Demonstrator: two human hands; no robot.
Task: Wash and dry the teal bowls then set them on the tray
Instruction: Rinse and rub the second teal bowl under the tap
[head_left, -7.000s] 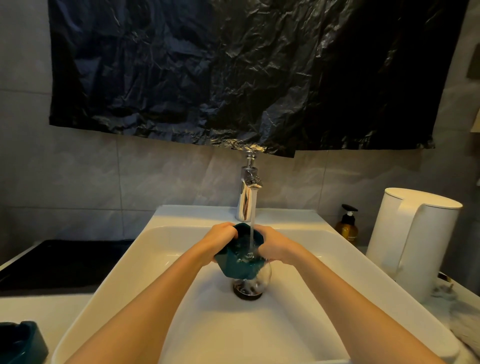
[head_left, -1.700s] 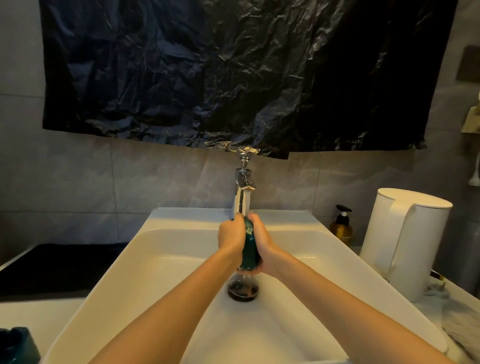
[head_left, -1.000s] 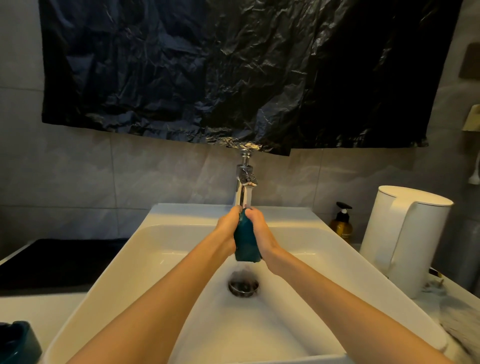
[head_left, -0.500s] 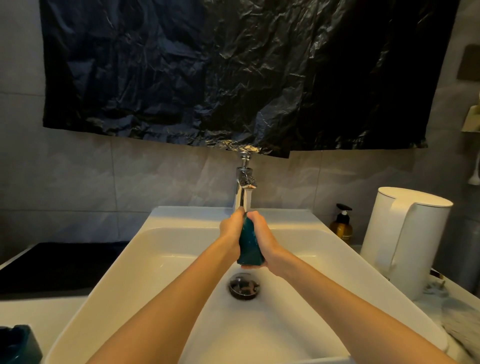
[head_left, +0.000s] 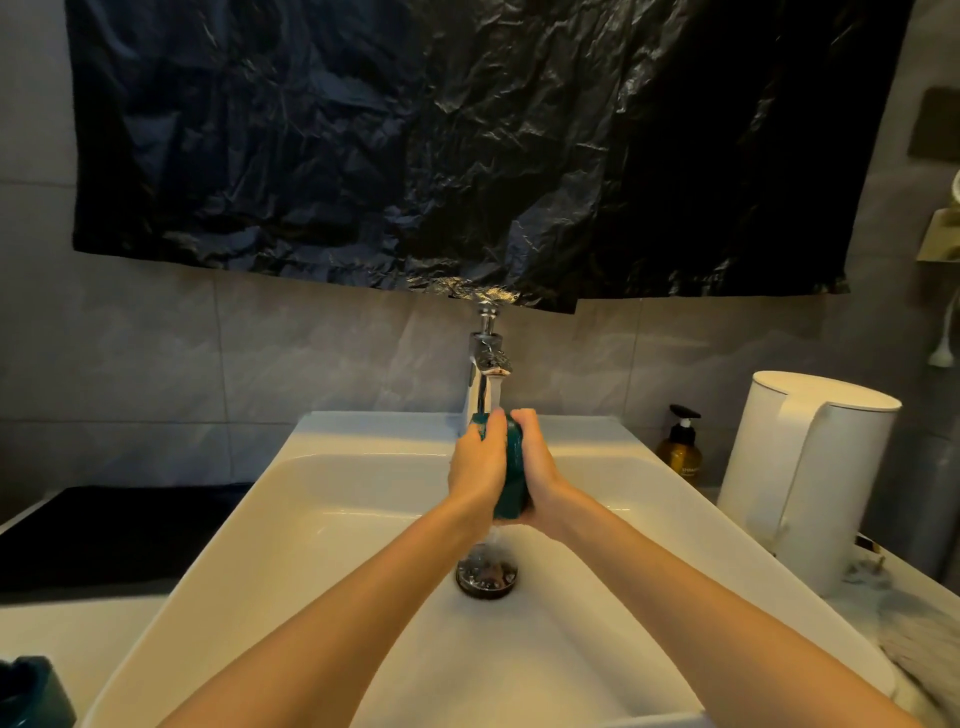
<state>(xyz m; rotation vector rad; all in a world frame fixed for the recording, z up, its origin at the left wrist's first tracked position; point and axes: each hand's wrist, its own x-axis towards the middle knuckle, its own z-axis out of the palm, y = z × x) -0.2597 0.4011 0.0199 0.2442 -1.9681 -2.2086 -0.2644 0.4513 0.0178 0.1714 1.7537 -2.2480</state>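
A teal bowl (head_left: 514, 475) is turned on edge between my two hands, right under the running chrome tap (head_left: 488, 364). My left hand (head_left: 475, 467) presses its left side and my right hand (head_left: 537, 470) cups its right side. Water runs off the bowl's lower edge onto the drain (head_left: 487, 574) of the white sink (head_left: 322, 530). Another teal bowl (head_left: 31, 693) sits on the counter at the bottom left, cut off by the frame. No tray is in view.
A white kettle (head_left: 810, 478) stands on the counter right of the sink, with an amber pump bottle (head_left: 681, 449) behind it. A dark surface (head_left: 104, 530) lies left of the sink. Black plastic sheeting (head_left: 467, 145) hangs on the tiled wall above the tap.
My hands have kept the bowl on edge under the stream, shifting it slightly up and down. Seven seconds ago the bowl was held lower with its opening facing up.
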